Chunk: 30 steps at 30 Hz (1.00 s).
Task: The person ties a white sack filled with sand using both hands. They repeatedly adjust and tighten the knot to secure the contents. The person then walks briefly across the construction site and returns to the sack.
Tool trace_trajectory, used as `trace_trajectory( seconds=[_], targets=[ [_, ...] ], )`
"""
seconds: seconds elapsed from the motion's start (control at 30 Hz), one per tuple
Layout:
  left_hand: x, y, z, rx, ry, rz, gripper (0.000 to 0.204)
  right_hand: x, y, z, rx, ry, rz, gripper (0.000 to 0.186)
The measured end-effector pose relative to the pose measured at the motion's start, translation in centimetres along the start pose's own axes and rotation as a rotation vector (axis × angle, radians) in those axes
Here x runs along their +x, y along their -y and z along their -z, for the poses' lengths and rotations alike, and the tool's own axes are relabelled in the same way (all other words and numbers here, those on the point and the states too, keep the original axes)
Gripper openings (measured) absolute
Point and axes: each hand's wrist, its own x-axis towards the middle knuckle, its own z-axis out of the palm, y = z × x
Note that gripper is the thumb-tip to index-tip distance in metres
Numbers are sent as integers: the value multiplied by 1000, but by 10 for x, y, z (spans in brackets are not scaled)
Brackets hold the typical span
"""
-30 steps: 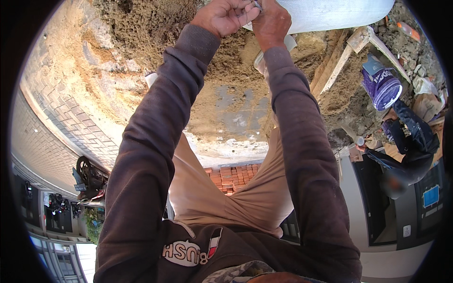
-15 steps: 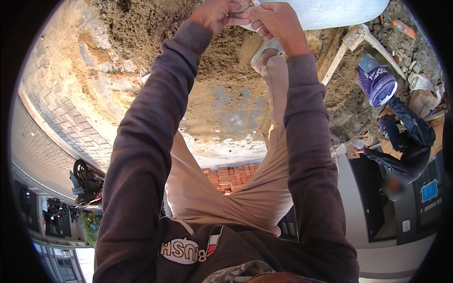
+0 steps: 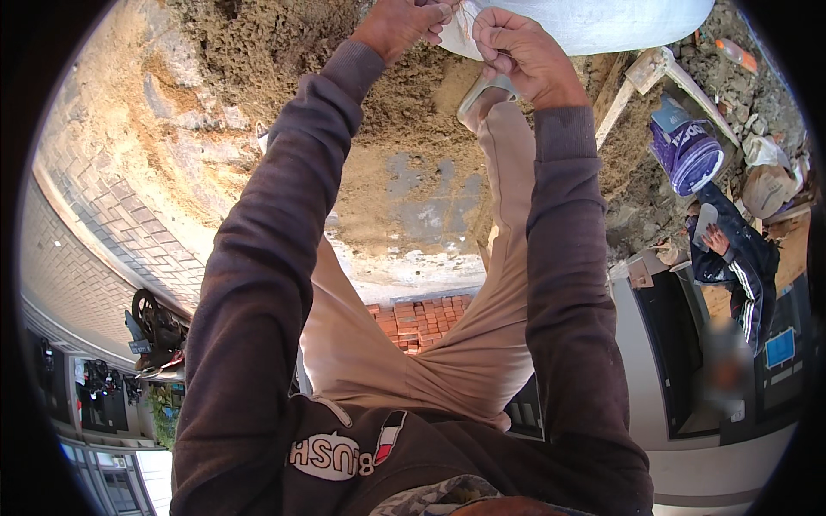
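- The white woven sack (image 3: 602, 21) is being gripped at its near corner by both hands, at the top edge of the head view.
- The left hand (image 3: 400, 26) is being held clenched on the sack's edge; its fingertips (image 3: 440, 15) are pinching the fabric just beside the right hand (image 3: 516, 52).
- The right hand is likewise being held closed on the same corner; its fingers (image 3: 492, 26) are curled over the material.
- Against the view a second ago, the hands are being held slightly lower and further apart, and more of the corner is being exposed between them; the sack's mouth is judged to be in the course of being opened or pulled.
- The sack's contents are not being shown; whether it is full cannot be told.
- Beyond the fingers, loose sandy soil (image 3: 258, 52) is being seen heaped on the ground.
- Well to the right of the fingers, a purple bucket (image 3: 688, 150) is lying tilted among rubble; its contents cannot be made out.
- Further right, another person's dark sleeve (image 3: 731, 249) is being seen, apart from the work.
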Motion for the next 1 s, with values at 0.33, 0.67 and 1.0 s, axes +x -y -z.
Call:
trace_trajectory(
  seconds=[0.33,0.67,1.0],
  targets=[
    [-11,-18,-1,220,-2,-111,9,1,-9,5,381,230,35,10],
    [-15,-6,-22,-630,-16,264,8,-1,2,-8,-766,-234,395,9],
    [-14,3,-27,-474,-92,248,9,13,-14,-26,-1366,-657,542,23]
  ],
)
